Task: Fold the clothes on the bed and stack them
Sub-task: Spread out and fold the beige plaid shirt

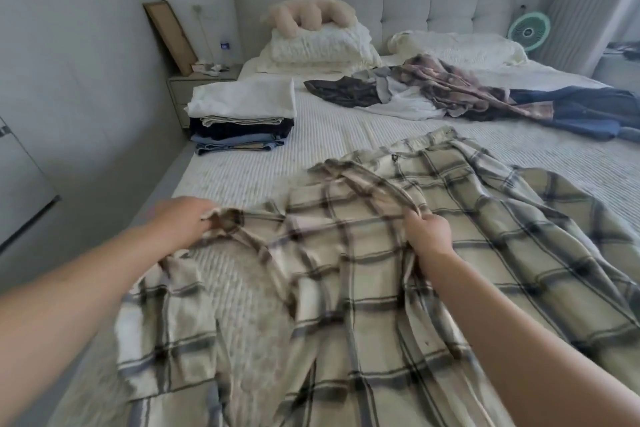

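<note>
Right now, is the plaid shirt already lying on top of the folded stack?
No, the plaid shirt lies spread on the bed, gripped by the left hand and right hand, apart from the folded stack.

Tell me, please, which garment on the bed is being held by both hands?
The beige plaid shirt, nearest the camera: left hand and right hand both grip it; the other clothes lie untouched.

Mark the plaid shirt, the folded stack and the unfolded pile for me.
plaid shirt (398, 253): head view, on its spread back panel.
folded stack (242, 114): head view, on the white top layer.
unfolded pile (460, 87): head view, on the brown patterned garment in its middle.
</note>
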